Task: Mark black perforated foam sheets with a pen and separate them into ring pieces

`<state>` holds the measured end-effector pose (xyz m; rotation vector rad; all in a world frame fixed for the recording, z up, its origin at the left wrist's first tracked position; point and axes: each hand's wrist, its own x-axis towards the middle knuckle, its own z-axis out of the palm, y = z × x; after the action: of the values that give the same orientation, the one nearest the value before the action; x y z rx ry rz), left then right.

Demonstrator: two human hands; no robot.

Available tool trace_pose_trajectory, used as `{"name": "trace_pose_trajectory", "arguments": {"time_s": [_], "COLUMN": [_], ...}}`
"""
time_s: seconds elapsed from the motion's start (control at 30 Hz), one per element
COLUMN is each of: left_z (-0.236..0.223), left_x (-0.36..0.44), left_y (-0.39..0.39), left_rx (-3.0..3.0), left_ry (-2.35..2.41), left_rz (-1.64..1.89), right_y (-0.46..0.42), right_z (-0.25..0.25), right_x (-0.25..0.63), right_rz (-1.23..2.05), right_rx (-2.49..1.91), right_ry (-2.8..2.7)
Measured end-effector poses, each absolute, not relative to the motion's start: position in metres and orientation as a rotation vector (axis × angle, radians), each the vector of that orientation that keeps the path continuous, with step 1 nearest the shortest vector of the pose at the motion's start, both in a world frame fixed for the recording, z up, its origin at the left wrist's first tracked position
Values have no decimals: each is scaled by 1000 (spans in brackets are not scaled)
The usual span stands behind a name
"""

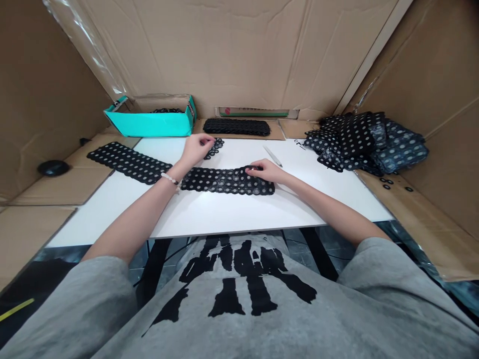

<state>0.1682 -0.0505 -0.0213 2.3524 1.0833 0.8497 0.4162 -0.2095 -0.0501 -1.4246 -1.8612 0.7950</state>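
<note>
A long black strip with rows of round holes point(228, 182) lies across the white tabletop, passing under my left forearm. My right hand point(266, 171) is closed at the strip's upper edge near its right end, thumb and fingertips pinched on the black material. Beyond the strip, my left hand point(197, 149) has its fingertips pressed together beside a small cluster of black rings point(215, 149). Whatever sits between those fingertips is too small to make out. A beaded bracelet point(170, 178) circles the left wrist.
A turquoise open box point(155, 123) holds black pieces at the back left. Stacked black strips point(236, 126) lie at the back centre. A pale pen-like tool point(273, 156) rests right of centre. Perforated black sheets point(355, 139) are heaped at right, near loose rings point(386, 186). Cardboard walls surround the table.
</note>
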Motion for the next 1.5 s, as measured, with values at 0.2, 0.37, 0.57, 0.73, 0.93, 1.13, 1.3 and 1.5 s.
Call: {"name": "trace_pose_trajectory", "arguments": {"time_s": [0.2, 0.37, 0.57, 0.73, 0.93, 1.13, 1.3, 1.5], "left_z": [-29, -33, -31, -36, -38, -42, -39, -20], "left_x": [200, 205, 204, 209, 214, 216, 212, 173], "left_y": [-106, -119, -124, -134, -139, -131, -115, -51], "left_rx": [2444, 2488, 2535, 2591, 2505, 2200, 1995, 1972], "left_ry": [621, 624, 719, 735, 837, 902, 838, 1127], "left_rz": [376, 477, 521, 623, 558, 597, 530, 767], "right_y": [-205, -211, -214, -213, -214, -214, -212, -213], "right_z": [-52, -47, -44, -45, -46, -47, -47, -44], "right_x": [417, 413, 410, 410, 410, 411, 414, 417], "right_rz": [844, 812, 821, 821, 800, 805, 805, 862], "right_rx": [-1310, -1374, -1416, -1399, -1391, -1419, -1440, -1473], "right_ry": [-1856, -1867, -1841, -1864, -1908, -1911, -1925, -1973]}}
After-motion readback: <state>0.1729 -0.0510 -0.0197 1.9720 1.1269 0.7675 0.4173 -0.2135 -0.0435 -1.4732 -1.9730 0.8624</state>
